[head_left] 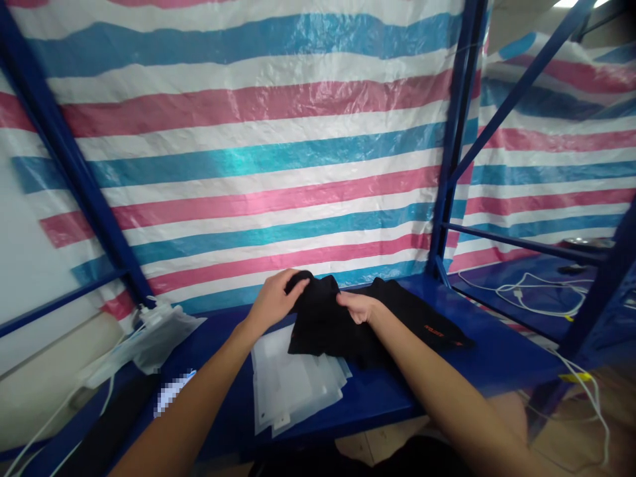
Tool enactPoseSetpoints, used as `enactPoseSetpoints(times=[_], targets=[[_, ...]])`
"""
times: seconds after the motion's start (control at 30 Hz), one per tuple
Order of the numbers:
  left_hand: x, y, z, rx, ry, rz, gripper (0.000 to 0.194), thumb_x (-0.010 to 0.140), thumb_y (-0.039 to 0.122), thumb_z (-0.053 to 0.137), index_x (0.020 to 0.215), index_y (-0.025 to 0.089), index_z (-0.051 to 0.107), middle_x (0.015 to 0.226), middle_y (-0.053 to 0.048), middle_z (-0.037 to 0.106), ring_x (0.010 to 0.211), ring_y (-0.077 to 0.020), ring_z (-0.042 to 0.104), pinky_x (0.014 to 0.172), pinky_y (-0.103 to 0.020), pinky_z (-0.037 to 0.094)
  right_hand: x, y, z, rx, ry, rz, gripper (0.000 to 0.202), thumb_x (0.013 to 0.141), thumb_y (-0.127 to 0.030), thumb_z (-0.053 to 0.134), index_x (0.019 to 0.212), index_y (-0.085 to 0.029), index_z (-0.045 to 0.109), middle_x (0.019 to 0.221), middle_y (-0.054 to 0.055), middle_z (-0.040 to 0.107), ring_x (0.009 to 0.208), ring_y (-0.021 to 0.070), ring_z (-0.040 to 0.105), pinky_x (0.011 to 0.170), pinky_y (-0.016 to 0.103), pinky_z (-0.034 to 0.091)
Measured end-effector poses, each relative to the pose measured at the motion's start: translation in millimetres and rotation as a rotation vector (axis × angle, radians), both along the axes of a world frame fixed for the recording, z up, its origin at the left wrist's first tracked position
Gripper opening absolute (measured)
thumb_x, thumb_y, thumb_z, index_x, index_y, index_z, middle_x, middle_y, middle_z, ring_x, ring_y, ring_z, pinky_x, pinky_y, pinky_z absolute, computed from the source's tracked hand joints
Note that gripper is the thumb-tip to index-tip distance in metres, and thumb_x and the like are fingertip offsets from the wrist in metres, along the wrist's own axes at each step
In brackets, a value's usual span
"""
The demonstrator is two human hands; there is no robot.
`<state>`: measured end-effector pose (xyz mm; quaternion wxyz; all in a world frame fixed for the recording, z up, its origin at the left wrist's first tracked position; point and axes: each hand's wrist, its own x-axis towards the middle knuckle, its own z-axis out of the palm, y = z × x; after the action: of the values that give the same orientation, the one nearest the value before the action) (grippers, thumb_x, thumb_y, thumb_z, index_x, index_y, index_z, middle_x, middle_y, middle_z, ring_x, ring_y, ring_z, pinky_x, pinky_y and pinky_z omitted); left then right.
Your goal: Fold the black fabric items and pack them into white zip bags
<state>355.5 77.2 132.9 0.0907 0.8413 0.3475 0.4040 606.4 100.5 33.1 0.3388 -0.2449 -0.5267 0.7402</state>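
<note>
Bare hands and dark fabric at a blue tabletop (497, 351). A black cloth (318, 334) is at lower centre of the frame, its raised edge bunched between the two hands. The left hand (278, 298) has its grip closed on the cloth's upper-left edge, thumb against fingers; the right hand (358, 307) pinches the cloth at its right side, thumb uppermost. To the right lies black fabric with orange lettering (432, 329); I cannot tell whether it belongs to the same piece. Translucent plastic bags (298, 394) lie overlapping below the cloth, partly covered by it. A white power strip (154, 315) sits at lower left; a striped sheet (248, 159) hangs behind.
</note>
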Motion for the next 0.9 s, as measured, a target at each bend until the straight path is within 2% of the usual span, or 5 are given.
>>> enactPoseSetpoints(times=[0.17, 0.33, 0.5, 0.67, 0.9], targets=[[-4.2, 20.5, 2.2, -0.439, -0.741, -0.041, 0.05, 0.089, 0.059, 0.078, 0.118, 0.017, 0.075, 0.111, -0.011, 0.081, 0.105, -0.0267, 0.075, 0.095, -0.038, 0.059, 63.3, -37.4, 27.1, 0.16, -0.2, -0.03, 0.076, 0.065, -0.027, 0.099, 0.136, -0.026, 0.072, 0.129, 0.01, 0.079, 0.113, 0.031, 0.078, 0.095, 0.04, 0.066], [-18.1, 17.6, -33.8, -0.815, -0.624, 0.013, 0.06, 0.08, 0.046, 0.091, 0.129, 0.018, 0.069, 0.111, -0.015, 0.08, 0.1, -0.029, 0.078, 0.088, -0.043, 0.064, 149.2, -54.2, 30.7, 0.366, -0.547, -0.176, 0.082, 0.073, -0.038, 0.093, 0.149, -0.026, 0.065, 0.134, 0.012, 0.076, 0.124, 0.0336, 0.072, 0.104, 0.044, 0.059], [-18.5, -7.6, -60.4, -0.241, 0.13, -0.098, 0.046, 0.1, 0.048, 0.07, 0.141, 0.028, 0.068, 0.153, -0.013, 0.063, 0.147, -0.0335, 0.055, 0.124, -0.056, 0.041, 177.6, -81.6, 17.0, 0.798, -0.951, -0.608, 0.043, 0.088, -0.052, 0.079, 0.118, -0.021, 0.08, 0.122, 0.015, 0.076, 0.115, 0.0346, 0.07, 0.106, 0.049, 0.053], [-17.4, -24.7, -60.7, -0.047, 0.593, -0.338, 0.047, 0.099, 0.052, 0.073, 0.142, 0.034, 0.069, 0.155, -0.008, 0.063, 0.143, -0.0313, 0.058, 0.12, -0.047, 0.046, 171.5, -147.2, -0.2, 0.804, -0.932, -0.297, 0.057, 0.077, -0.062, 0.089, 0.12, -0.026, 0.08, 0.129, 0.011, 0.072, 0.119, 0.0325, 0.068, 0.108, 0.044, 0.053], [-10.8, -18.1, -58.0, 0.109, 0.589, -0.359, 0.025, 0.11, 0.031, 0.054, 0.122, 0.027, 0.076, 0.13, -0.007, 0.074, 0.12, -0.0241, 0.07, 0.108, -0.04, 0.051, 186.4, -166.8, -19.3, 0.709, -0.79, -0.356, 0.039, 0.101, -0.058, 0.066, 0.112, -0.026, 0.083, 0.131, 0.011, 0.075, 0.12, 0.0311, 0.07, 0.109, 0.046, 0.053]])
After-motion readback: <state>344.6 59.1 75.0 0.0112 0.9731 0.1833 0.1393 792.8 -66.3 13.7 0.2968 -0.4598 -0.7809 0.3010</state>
